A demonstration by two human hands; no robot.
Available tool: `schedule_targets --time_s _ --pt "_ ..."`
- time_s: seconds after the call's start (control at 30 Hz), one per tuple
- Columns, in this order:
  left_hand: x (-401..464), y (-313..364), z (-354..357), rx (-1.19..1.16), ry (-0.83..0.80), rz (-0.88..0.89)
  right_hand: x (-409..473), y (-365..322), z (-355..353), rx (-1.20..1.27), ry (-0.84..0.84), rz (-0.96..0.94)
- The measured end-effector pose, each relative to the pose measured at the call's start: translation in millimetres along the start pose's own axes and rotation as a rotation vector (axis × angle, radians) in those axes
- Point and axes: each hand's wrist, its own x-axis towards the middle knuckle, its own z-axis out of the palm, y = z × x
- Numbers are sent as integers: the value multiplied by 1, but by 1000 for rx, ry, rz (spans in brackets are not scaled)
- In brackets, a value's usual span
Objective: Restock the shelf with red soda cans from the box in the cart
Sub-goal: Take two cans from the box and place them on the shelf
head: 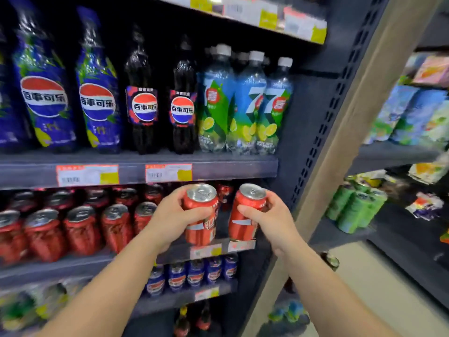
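Landmark: dark grey metal shelf [136, 261] carrying red cans. Left of your hands, a row of red aluminium soda cans [82, 229] stood on it, slightly blurred. Your left hand [170, 220] gripped one red soda can with a silver top [201, 212], fingers curled round its side, above the shelf's front edge. Just right, apart from it, your right hand [272, 220] gripped a second red silver-topped can [245, 212] the same way.

Two upright red soda cans [201, 215] [245, 212] with silver tops sit side by side above the shelf [170, 254] edge, right of the stocked red cans [80, 227].
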Motion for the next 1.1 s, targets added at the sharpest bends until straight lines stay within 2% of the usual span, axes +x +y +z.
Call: schedule_targets --time_s 0.23,0.47,0.63,0.8,0.9,1.03,1.1 --pt "23 -50 18 45 142 25 53 59 10 19 -106 -31" --pt "61 -102 9 86 211 74 99 102 43 56 -85 -131" --pt "78 -127 8 81 252 54 122 131 60 76 -11 -100" --pt "88 -140 8 82 261 49 130 151 67 -25 51 -121" --pt "91 -143 7 99 261 34 132 156 63 -151 28 -130" --pt "96 -145 2 94 255 4 129 176 56 -393 -101 -38" --pt "98 -147 0 103 254 0 131 184 57 -492 -108 -20"
